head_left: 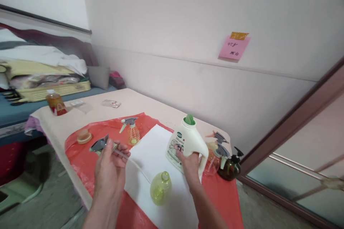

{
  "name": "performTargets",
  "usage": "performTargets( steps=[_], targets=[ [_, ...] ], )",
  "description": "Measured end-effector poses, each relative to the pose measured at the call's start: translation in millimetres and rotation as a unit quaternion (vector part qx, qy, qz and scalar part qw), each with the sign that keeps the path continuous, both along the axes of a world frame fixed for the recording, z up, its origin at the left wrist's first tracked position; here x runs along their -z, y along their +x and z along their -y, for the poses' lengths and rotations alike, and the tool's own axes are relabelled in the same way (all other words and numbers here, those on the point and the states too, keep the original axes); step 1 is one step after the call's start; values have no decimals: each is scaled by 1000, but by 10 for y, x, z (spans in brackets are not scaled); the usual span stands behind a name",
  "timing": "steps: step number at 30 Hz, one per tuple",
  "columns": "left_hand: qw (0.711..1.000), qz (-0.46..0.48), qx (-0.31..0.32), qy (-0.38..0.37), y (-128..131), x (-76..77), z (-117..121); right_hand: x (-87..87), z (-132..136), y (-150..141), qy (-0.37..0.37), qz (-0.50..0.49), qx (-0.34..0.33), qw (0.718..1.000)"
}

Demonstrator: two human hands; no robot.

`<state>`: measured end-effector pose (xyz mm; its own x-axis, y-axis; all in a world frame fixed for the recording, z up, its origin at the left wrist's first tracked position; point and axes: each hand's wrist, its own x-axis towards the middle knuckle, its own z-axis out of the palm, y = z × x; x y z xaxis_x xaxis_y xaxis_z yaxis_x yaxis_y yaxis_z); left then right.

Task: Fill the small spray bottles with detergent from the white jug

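My left hand (111, 162) is closed around a grey trigger spray head (99, 145), whose thin clear dip tube (139, 170) slants down to the right. The tube's end lies close to a yellow-green spray bottle (160, 190) with an open neck, standing on a white cloth (150, 150). On the right, my right hand (192, 166) grips a cream laundry detergent jug (185, 141) by its handle side, thumb on the front. The jug's mouth is uncapped, with a green spout inside. Its base is partly behind my hand.
A small amber spray bottle (133, 134) and a round lid (84, 136) sit on the red plastic sheet (107, 125). Right of the jug are more spray bottles and a dark pump bottle (230, 170). A bottle of brown liquid (56, 103) stands far left, near a bed.
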<state>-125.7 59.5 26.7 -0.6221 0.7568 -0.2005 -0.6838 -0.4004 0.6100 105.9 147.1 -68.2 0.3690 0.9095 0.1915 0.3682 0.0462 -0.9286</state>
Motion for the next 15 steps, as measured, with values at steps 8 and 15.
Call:
performTargets(
  steps=[8,15],
  targets=[
    [1000,5,-8,1,-29,-50,9,-314,569,290,-90,49,24,994],
    [1000,25,3,17,12,-33,44,-749,1298,1032,-113,249,13,962]
  ],
)
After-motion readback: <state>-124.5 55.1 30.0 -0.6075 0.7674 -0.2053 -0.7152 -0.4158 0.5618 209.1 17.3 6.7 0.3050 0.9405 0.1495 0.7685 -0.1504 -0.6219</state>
